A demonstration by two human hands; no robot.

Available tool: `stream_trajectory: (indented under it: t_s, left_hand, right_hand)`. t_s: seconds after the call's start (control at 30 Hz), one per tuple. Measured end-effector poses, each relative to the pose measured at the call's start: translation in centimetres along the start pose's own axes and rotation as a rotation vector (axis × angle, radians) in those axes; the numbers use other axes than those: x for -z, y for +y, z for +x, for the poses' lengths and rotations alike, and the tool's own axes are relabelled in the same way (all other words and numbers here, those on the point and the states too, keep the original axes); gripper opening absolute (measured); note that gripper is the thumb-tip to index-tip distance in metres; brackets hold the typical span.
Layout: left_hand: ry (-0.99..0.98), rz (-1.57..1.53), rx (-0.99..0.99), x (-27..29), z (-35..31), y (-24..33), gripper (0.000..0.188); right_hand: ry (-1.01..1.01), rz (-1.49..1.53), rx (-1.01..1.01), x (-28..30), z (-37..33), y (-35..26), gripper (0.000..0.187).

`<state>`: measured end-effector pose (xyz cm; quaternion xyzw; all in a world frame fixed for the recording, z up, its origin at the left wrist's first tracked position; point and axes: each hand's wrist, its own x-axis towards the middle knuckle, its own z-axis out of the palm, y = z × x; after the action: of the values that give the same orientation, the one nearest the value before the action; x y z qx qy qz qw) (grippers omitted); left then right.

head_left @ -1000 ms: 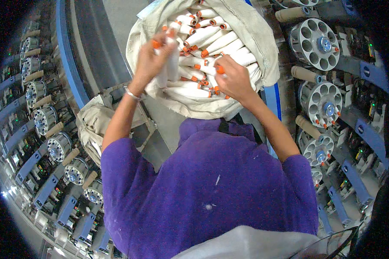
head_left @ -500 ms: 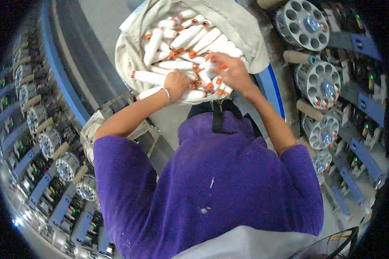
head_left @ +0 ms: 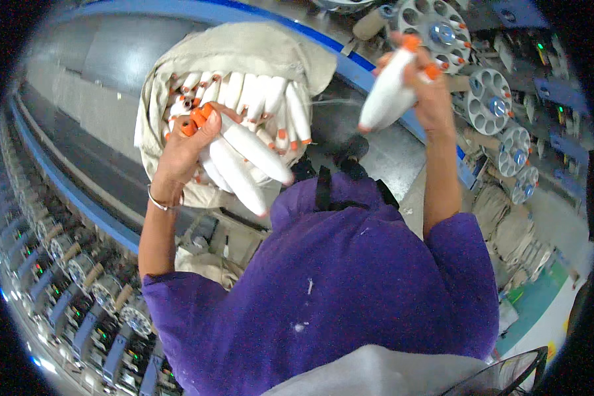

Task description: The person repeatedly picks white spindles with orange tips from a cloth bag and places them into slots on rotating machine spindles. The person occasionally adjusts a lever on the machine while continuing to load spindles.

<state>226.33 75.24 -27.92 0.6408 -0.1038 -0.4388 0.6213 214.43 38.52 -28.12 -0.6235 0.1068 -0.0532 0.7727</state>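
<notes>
My left hand (head_left: pixel 190 146) is closed round the orange ends of several white yarn bobbins (head_left: pixel 252 155), whose thick white bodies point toward my waist. It is over the near left part of a beige cloth sack (head_left: pixel 244 41) full of more such bobbins (head_left: pixel 261 92). Off to the right, my right hand (head_left: pixel 428 92) is raised near the machine and grips white bobbins (head_left: pixel 386 92) by their orange ends. At least two are in it; motion blur hides the exact number. Close to that hand is a round magazine (head_left: pixel 435 30) with large holes, some holding orange tips.
More round magazines (head_left: pixel 488 102) line the machine on the right, with a brown paper cone (head_left: pixel 375 23) beside them. A blue rail (head_left: pixel 290 28) runs behind the sack. Another row of machines (head_left: pixel 79 264) stands at the left. Grey cloth (head_left: pixel 505 221) lies at the right.
My left hand has lifted from the sack with bobbins in it. My right hand has gone from the sack to the right, up by the magazine, holding bobbins. The view has turned.
</notes>
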Motion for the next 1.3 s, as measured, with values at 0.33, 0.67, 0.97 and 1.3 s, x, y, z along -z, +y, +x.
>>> stream_trajectory:
  t_s: [0.33,0.67,0.97,1.3]
  left_hand:
    - [-0.402,-0.258,0.273,-20.1,5.4,0.6,0.054]
    - [-0.458,0.083,0.117,-38.1,10.0,2.4,0.039]
    - [-0.960,0.136,-0.078,-59.9,15.5,9.5,0.045]
    - [-0.988,-0.078,0.037,-72.7,24.6,9.3,0.031]
  right_hand:
    - [-0.204,0.414,-0.213,1.4,-10.4,2.2,0.067]
    - [0.215,0.401,-0.446,14.6,-31.4,6.3,0.040]
    - [0.340,0.178,-0.009,32.2,-36.8,-3.8,0.071]
    - [0.388,0.726,0.346,36.3,-39.5,-1.7,0.047]
